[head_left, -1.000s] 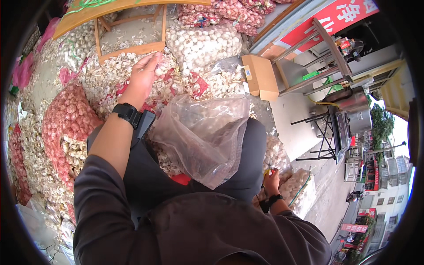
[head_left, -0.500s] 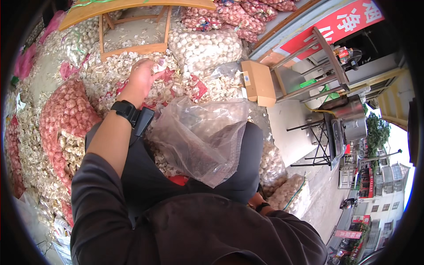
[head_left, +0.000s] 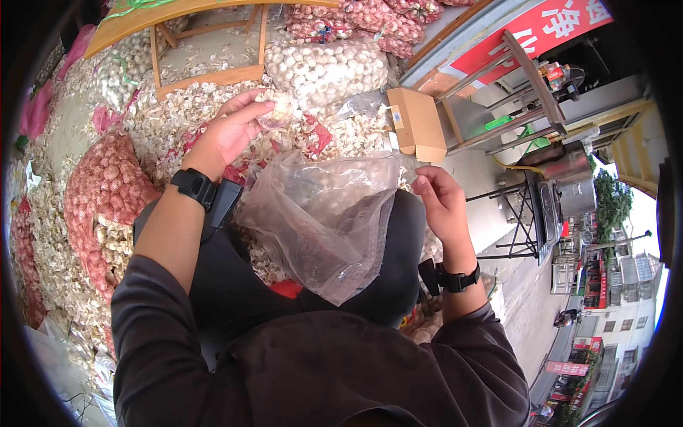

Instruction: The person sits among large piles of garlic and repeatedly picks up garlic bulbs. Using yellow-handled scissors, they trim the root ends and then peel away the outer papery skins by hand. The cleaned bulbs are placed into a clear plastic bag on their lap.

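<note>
My left hand (head_left: 235, 129) reaches ahead of my left knee, its fingers closed on a garlic bulb (head_left: 277, 111) with pale, purplish skin. Beside my right knee is my right hand (head_left: 442, 203), raised with curled fingers and the thumb near the index finger. Whether anything small is between them I cannot make out. Across my thighs lies a clear plastic bag (head_left: 324, 235), its upper part between the two hands. Pale round shapes show through its far part. Loose garlic skins (head_left: 203, 107) cover the ground around the left hand.
On the left stands a red net sack of garlic (head_left: 107, 192). Ahead are a sack of white bulbs (head_left: 324, 71), a wooden stool (head_left: 210, 89) and an open cardboard box (head_left: 416, 128). A metal pot (head_left: 573, 188) and black folding stand (head_left: 523, 224) are at the right.
My right hand has come up from low beside my right thigh to beside the knee. My left hand, holding the garlic bulb, has moved slightly right.
</note>
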Motion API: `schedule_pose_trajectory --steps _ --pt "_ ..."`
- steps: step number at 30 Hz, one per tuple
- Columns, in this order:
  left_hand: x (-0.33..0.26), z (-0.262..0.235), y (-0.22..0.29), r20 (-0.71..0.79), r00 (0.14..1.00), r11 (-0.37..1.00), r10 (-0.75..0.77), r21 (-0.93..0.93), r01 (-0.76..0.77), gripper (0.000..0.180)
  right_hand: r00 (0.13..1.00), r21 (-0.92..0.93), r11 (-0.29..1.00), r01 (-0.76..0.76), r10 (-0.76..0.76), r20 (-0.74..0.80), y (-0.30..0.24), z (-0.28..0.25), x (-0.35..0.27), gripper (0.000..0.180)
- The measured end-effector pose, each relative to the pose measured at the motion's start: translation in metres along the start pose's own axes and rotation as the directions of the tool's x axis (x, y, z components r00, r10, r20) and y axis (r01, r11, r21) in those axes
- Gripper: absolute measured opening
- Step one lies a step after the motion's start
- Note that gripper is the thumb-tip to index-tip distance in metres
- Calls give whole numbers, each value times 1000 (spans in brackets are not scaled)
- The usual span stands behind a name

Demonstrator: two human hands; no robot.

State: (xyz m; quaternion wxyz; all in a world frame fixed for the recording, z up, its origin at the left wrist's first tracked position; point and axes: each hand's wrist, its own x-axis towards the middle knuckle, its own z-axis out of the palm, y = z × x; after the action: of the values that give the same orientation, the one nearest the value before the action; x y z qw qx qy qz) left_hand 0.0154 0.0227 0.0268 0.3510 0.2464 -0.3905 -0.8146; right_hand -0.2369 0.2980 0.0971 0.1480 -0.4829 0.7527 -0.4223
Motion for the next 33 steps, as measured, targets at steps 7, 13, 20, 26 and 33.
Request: schedule_pose_trajectory --steps 7,13,20,26,33 --pt "1 12 -23 175 984 999 -46 10 44 37 932 275 960 42 -136 335 -47 126 73 38" --pt "-3 38 -46 221 975 978 15 202 -61 40 979 432 895 111 -173 107 1 188 84 46" --pt "3 33 -74 -29 994 908 -109 403 111 47 978 533 841 -94 -24 209 9 192 83 41" --pt "-3 55 -82 -144 985 894 98 448 -23 42 995 423 902 84 -95 7 10 197 76 42" --pt "-6 58 -80 -185 971 904 154 422 -63 45 998 470 881 51 -64 12 9 197 74 44"
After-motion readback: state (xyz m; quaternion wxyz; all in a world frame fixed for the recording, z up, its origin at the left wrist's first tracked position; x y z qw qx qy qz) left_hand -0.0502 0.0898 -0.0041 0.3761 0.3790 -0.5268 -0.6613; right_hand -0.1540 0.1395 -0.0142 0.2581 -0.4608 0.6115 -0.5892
